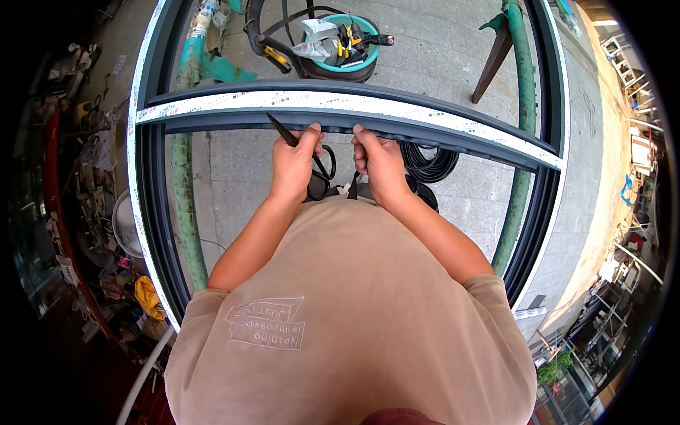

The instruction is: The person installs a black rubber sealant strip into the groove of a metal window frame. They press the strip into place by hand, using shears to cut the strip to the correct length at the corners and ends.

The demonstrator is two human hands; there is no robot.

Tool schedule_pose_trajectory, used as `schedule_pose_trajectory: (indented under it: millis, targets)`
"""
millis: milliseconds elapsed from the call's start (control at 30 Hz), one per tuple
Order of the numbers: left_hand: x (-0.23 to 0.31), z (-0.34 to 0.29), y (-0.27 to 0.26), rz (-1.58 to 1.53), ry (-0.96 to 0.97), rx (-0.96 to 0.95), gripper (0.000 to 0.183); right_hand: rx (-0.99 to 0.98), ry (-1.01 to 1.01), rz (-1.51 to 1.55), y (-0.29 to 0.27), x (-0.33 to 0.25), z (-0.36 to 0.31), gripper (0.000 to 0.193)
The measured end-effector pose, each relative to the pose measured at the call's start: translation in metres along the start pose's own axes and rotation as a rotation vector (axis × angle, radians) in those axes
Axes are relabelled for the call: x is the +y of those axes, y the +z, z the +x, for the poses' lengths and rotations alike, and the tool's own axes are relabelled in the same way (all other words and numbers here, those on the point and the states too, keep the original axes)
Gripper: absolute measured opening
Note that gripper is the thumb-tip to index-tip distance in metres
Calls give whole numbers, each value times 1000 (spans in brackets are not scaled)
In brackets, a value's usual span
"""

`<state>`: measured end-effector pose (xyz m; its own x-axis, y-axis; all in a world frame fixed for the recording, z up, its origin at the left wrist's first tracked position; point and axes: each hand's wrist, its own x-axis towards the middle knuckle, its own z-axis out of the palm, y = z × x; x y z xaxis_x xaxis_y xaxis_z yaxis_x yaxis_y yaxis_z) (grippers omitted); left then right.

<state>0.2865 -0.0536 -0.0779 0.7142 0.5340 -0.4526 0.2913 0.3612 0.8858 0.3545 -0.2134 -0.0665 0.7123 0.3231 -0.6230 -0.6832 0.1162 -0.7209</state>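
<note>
A dark window frame with white protective film (pixel 340 104) lies across my view, its crossbar just beyond my hands. My left hand (pixel 292 161) is closed around a pair of black scissors (pixel 284 132); the blades point up and left, and the handle loops show beside the wrist. The left thumb touches the crossbar's near edge. My right hand (pixel 384 166) pinches a black rubber sealing strip against that same edge, a little to the right. Part of the strip (pixel 353 187) hangs below the right hand. Its line along the dark crossbar is hard to make out.
Green pipe supports (pixel 183 205) run under the frame on both sides. A coil of black strip (pixel 431 168) lies on the paving beyond my right wrist. Past the crossbar stands a turquoise basin (pixel 365 27) of tools. Clutter (pixel 92 177) fills the far left.
</note>
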Motion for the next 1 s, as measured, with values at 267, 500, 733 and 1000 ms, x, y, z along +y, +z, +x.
schedule_pose_trajectory:
  millis: [267,500,733,1000]
  targets:
    - [-7,3,-3,96,28,20,35,9,-42,25,3,10,4,40]
    - [1,-1,0,17,-1,12,33,-164,6,-52,28,12,5,39]
    - [-10,1,-10,-112,51,22,34,-47,35,-17,38,17,8,34]
    - [-12,5,-8,-69,71,100,34,-56,-4,39,46,17,2,33]
